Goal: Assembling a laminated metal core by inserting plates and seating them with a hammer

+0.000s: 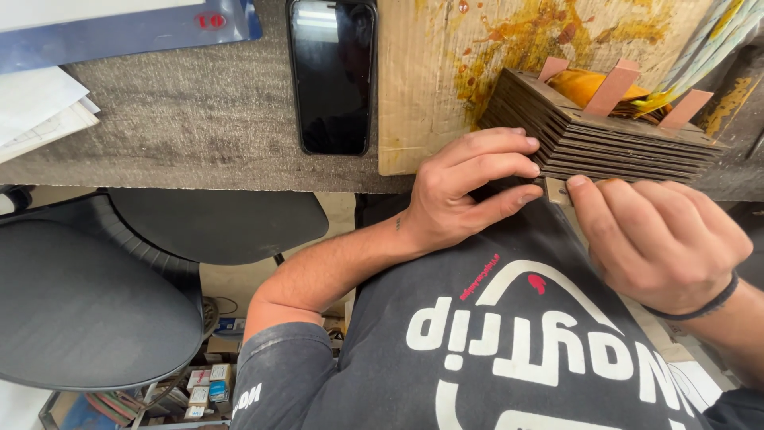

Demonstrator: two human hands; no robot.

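A layered dark wooden box [613, 139] made of stacked thin slats sits at the table's near edge, with pink-brown wooden tabs sticking up from its top and a yellow cloth inside. My left hand [465, 191] presses its fingers against the box's left corner. My right hand [656, 239] pinches a small light wooden piece [555, 191] at the box's lower edge, between thumb and forefinger. A dark band circles my right wrist.
A black phone [332, 76] lies screen-up on the grey felt table [183, 119]. Stained cardboard [446, 72] lies under the box. White papers [40, 111] and a blue folder [135, 28] are at far left. A black chair [103, 279] stands below the table, small boxes on the floor.
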